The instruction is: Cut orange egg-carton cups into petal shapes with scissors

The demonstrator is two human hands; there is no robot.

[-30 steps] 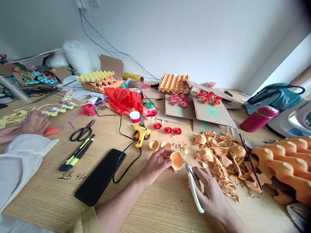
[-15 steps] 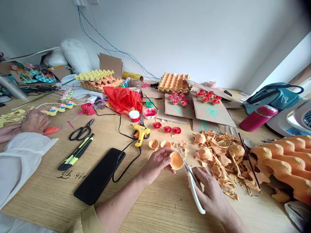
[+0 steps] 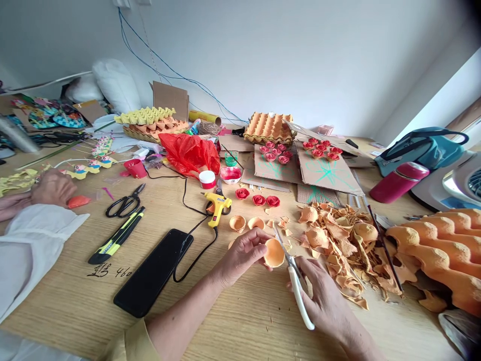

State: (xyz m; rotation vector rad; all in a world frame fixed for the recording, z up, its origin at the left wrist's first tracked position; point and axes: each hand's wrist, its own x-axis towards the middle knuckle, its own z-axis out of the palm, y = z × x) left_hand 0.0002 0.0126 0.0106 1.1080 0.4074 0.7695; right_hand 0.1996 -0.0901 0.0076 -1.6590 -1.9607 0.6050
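My left hand [image 3: 246, 253] pinches the rim of a small orange egg-carton cup [image 3: 274, 252], its hollow facing me. Wrapped around the handles of white-handled scissors [image 3: 299, 296] is my right hand [image 3: 321, 291]; the blades lie along the cup's right edge. Whether they are cutting into it I cannot tell. Just beyond my left hand sit two more cut cups [image 3: 237, 223] and small orange scraps [image 3: 284, 222]. A heap of torn carton trimmings [image 3: 343, 245] lies beside my right hand.
A yellow glue gun [image 3: 217, 208], a black phone [image 3: 154, 271], a utility knife [image 3: 117, 235] and black scissors [image 3: 126, 201] lie to the left. Red paper roses [image 3: 259, 200] stand behind. Egg trays [image 3: 443, 250] and a pink bottle [image 3: 399, 183] are at right. Another person's hand [image 3: 54, 186] is far left.
The cup in my left hand has turned slightly and shifted a little to the right, towards the blades. My right hand with the scissors has barely moved.
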